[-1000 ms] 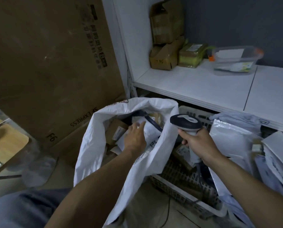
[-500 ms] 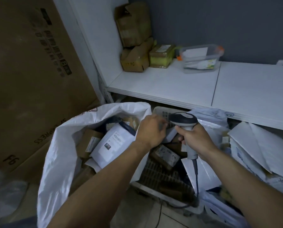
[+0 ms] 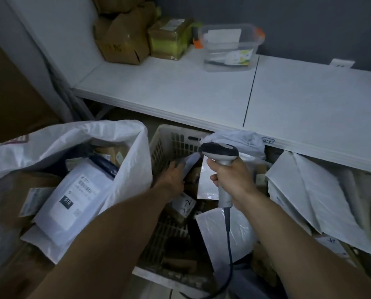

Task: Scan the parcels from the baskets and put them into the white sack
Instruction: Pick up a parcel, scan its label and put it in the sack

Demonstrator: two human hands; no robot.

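I see left hand (image 3: 173,175) low in basket (image 3: 171,137), fingers curled on edge of grey parcel (image 3: 190,161) near basket's back wall; right hand (image 3: 232,178) wrapped tight round handle of scanner (image 3: 220,153), scanner head just beside grey parcel, cable hanging from handle

I see sack (image 3: 72,134) standing open just left of basket, touching it; white parcel (image 3: 76,190) marked 010 lies inside

Parcel heap (image 3: 309,190) right of basket; table (image 3: 180,87) behind, clear tub (image 3: 229,46) on it
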